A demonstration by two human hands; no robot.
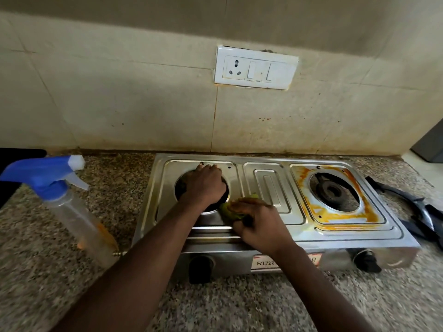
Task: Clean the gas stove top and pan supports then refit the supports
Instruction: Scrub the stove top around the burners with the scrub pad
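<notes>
One steel two-burner gas stove sits on a speckled granite tabletop, with orange stains ringing its right burner and two black knobs on the near face. The left hand lies flat, fingers extended, over the round left burner opening, while the right hand grips one green scouring pad just beside it. Black metal pan supports, too overlapped to count, lie right of the stove, and one clear spray bottle with a blue trigger stands left.

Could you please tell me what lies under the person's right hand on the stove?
A green cloth shows at the fingers of the right hand, pressed on the stove top beside the left burner opening. The hand covers most of the cloth, so its full shape is hidden.
</notes>
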